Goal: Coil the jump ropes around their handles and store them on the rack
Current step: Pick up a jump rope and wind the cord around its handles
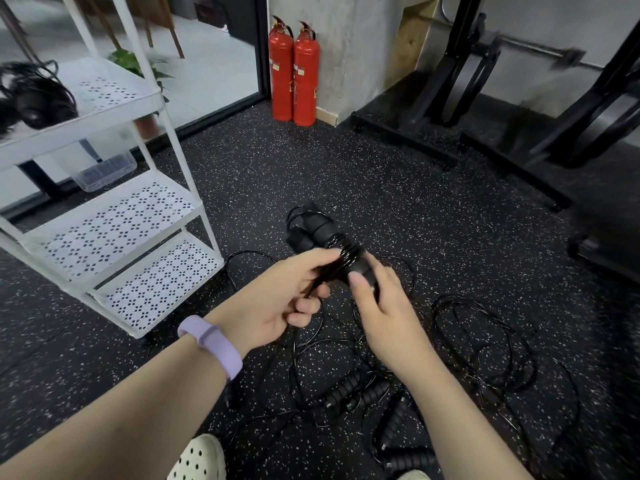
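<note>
Over the floor, my right hand (381, 303) grips the near end of a pair of black jump-rope handles (322, 233) with black rope coiled tightly round them. My left hand (280, 299) pinches the loose rope (320, 278) just beside the coil. Several more black ropes lie tangled on the floor (485, 341) below my hands, with ribbed handles (360, 393) among them. A white rack (114, 223) stands at the left, and a bundle of coiled ropes (38, 95) rests on its upper shelf.
Two red fire extinguishers (294, 71) stand by a concrete pillar at the back. Black gym machine frames (519, 109) fill the right side. A clear plastic box (104, 171) sits behind the rack. My light-coloured shoe (201, 459) shows at the bottom.
</note>
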The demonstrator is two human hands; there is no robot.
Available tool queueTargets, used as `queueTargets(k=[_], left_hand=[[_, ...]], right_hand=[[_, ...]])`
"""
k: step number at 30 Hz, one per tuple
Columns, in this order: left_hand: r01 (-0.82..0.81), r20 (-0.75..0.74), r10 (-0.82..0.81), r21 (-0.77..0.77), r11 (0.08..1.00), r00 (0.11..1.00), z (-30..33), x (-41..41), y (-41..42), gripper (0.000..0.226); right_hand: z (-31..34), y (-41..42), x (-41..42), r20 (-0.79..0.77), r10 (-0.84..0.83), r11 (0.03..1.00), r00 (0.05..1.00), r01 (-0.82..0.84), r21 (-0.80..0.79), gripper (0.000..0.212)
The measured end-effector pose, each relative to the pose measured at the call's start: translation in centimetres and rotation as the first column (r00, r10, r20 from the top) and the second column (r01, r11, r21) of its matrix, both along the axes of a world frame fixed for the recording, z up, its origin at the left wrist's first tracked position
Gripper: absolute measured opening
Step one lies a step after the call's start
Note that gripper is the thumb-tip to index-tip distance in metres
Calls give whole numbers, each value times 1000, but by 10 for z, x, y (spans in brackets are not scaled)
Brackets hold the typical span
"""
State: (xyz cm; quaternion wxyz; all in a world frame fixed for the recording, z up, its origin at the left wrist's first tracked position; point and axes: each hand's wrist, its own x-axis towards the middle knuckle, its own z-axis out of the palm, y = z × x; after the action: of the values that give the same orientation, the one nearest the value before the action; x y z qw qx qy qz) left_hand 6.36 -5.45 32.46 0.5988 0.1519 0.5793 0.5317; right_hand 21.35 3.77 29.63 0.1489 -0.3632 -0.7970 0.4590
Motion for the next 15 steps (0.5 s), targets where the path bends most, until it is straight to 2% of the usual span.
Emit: queueTargets(k=[2,5,8,11,13,15], left_hand=[[-62,-7,62,-19,998,998,-1,1,1,46],[-138,-107,130,-73,988,986,-7,1,3,50],[-148,-166,130,-102,984,978,-10,0,2,52],[-140,-204,108,-149,979,973,-8,0,2,54],[-135,-204,102,-157,978,974,-7,0,1,52],[-118,-197,95,-108,987,976,-5,-2,-1,49]], right_hand=[[-2,-7,-2,33,43,993,999,-47,104,72],[-7,-12,-3,23,64,965,998,-67,252,79],[-10,-12,-3,-16,64,938,998,-54,344,87],[-12,-12,-4,4,92,869,996,-82,488,93],[-13,-13,-3,-3,97,892,995,-85,444,98],[-8,-11,-2,-95,40,987,995,-24,157,100]])
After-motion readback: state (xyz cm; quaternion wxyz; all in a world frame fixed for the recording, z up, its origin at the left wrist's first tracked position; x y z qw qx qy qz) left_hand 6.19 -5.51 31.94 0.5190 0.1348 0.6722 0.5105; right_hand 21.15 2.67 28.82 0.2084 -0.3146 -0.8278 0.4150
